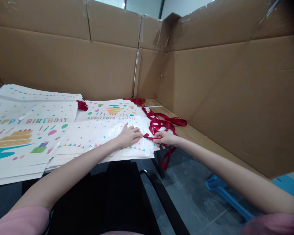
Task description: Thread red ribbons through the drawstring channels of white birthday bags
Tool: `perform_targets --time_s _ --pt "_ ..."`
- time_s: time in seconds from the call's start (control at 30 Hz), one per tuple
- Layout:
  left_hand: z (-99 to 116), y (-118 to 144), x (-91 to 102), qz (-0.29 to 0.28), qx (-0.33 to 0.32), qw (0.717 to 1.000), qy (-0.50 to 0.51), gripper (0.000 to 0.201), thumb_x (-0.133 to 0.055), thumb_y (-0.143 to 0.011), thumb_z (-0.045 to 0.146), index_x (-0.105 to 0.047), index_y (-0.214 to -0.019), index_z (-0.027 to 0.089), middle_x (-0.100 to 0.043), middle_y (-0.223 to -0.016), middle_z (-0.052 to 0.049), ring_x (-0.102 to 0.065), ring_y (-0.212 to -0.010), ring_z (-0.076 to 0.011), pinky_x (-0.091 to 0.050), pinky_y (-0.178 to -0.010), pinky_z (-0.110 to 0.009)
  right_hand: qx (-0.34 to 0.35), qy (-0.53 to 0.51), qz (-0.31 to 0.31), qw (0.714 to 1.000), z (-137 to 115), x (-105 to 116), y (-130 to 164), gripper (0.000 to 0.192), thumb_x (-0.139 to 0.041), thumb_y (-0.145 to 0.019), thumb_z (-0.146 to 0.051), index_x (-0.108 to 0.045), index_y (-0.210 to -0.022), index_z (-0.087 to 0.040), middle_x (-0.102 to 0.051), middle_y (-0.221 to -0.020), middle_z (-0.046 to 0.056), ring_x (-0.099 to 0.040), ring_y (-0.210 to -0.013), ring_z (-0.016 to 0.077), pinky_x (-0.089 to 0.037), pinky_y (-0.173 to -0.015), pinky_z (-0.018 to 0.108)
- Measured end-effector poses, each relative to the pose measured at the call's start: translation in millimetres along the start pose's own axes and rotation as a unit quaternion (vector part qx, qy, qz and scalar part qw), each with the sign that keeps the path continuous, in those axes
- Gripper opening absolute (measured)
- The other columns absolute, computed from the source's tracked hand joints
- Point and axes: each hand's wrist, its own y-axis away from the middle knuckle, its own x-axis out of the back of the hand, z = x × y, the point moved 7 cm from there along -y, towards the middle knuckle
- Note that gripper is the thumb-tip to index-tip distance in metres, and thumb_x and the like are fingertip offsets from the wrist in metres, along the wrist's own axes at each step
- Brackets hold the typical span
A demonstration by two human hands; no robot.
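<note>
Beside the bag stack (107,130), left hand (129,135) presses flat; right hand (163,138) pinches red ribbon (166,124). Keep ribbon taut, untwisted.

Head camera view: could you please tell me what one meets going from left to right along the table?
Left stack of birthday bags → stack of birthday bags under the hands → left hand → right hand → bundle of red ribbons → cardboard wall.
</note>
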Motion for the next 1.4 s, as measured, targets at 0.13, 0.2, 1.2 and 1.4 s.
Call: perform_targets --time_s 0.13,0.2,1.2,1.4 --pt "-0.1 0.3 0.3 -0.002 -0.004 1.000 0.009 0.029 -0.036 -0.096 0.034 -0.062 -0.106 0.027 -0.060 -0.107 -0.004 -0.049 -0.099 -0.0207 -0.021 -0.103 -0.054 0.012 0.050 0.010 0.999 -5.5 4.1 -3.3 0.033 -0.062 -0.076 -0.044 -0.044 -0.066 -0.018 -0.063 -0.063 0.000 -0.052 -0.042 0.0080 -0.035 -0.039 0.019" --pt "-0.4 0.6 0.4 -0.005 -0.006 1.000 0.011 0.029 -0.036 -0.095 0.034 -0.061 -0.107 0.027 -0.059 -0.107 -0.004 -0.049 -0.099 -0.0209 -0.022 -0.103 -0.052 0.007 0.082 0.009 0.997 -8.0 5.9 -5.8 0.029 -0.061 -0.078 -0.038 -0.044 -0.066 -0.018 -0.063 -0.062 0.000 -0.052 -0.043 0.0088 -0.036 -0.040 0.019" --pt "-11.3 -2.1 -22.1 -0.127 0.056 0.990 0.017 0.067 -0.016 -0.094 0.057 -0.019 -0.148 0.018 -0.014 -0.155 -0.010 -0.011 -0.142 -0.0263 -0.008 -0.112 -0.052 0.072 0.299 0.058 0.950 -56.2 6.7 -38.7 0.019 -0.058 -0.079 -0.032 -0.063 -0.079 -0.014 -0.062 -0.072 0.004 -0.051 -0.064 0.0135 -0.031 -0.054 0.021" --pt "-12.5 -1.9 -23.1 -0.123 0.058 0.991 0.016 0.067 -0.016 -0.094 0.058 -0.019 -0.148 0.020 -0.015 -0.155 -0.009 -0.012 -0.142 -0.0259 -0.008 -0.112 -0.053 0.084 0.277 0.075 0.954 -44.3 14.9 -28.5 0.030 -0.056 -0.080 -0.044 -0.059 -0.077 -0.014 -0.059 -0.075 0.003 -0.050 -0.066 0.0137 -0.031 -0.055 0.022"
